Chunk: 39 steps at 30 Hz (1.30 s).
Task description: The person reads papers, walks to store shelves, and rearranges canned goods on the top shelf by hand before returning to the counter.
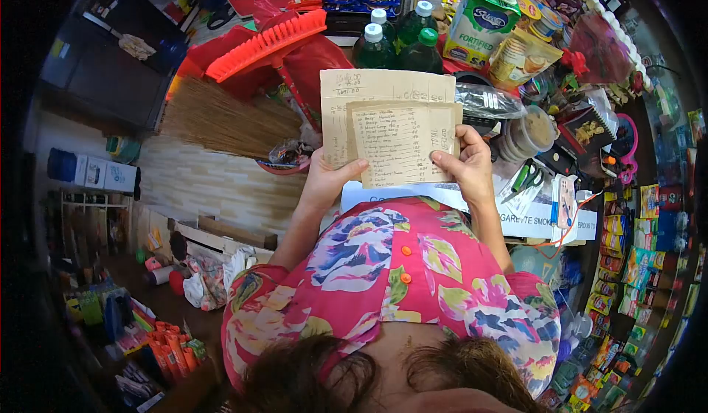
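Note:
Both hands hold up brown sheets covered in handwriting, in front of my chest. The smaller front sheet is a handwritten list [391, 144] with rows of items, figures and the word "TOTAL" written sideways. Behind it rises a larger sheet [361, 86] with figures at its top left. My left hand [330, 179] grips the lower left edge, its thumb lying on the front and its other fingers hidden behind. At the right edge, my right hand [470, 164] pinches the list between thumb and fingers.
Beyond the sheets stand green bottles [375, 44] and a milk carton [483, 23]. A red broom head [265, 44] and a straw broom [221, 114] are at the left. Scissors [527, 175] and a phone [566, 200] with an orange cable lie right. Packets [641, 265] line the far right.

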### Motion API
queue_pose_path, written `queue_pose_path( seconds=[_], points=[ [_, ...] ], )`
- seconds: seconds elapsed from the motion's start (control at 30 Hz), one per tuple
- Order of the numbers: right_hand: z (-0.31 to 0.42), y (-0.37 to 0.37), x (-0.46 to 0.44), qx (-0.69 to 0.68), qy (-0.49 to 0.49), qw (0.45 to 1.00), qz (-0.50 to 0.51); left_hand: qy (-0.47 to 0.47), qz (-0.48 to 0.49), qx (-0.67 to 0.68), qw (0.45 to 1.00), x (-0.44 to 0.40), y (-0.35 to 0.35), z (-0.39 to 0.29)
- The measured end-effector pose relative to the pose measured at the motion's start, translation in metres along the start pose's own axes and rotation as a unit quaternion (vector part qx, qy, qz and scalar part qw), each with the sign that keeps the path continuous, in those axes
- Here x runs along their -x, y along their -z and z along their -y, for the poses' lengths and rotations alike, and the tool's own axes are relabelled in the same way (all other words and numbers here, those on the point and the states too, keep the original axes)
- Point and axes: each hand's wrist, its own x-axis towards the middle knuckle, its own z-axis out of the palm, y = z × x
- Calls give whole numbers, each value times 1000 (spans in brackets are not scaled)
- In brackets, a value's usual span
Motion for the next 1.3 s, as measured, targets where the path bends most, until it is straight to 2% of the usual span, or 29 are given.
queue_pose_path(
  seconds=[0.33,0.83,1.03,1.13,1.23,1.3],
  points=[
    [0,19,5,0,-2,999,-37,19,22,-7,1000,-10,-17,7],
    [1,19,1,9,-12,999,-34,34,33,-1,999,-12,-14,4],
    [-1,15,2,14,-12,999,-32,66,102,78,989,-13,8,0],
    [0,8,1,20,-12,999,-30,66,112,46,990,-14,13,-11],
    [-3,9,0,11,-15,1000,-19,88,72,-42,993,-14,9,-15],
    [-3,7,1,21,-15,999,-28,72,81,-30,994,-15,9,-15]
  ],
)
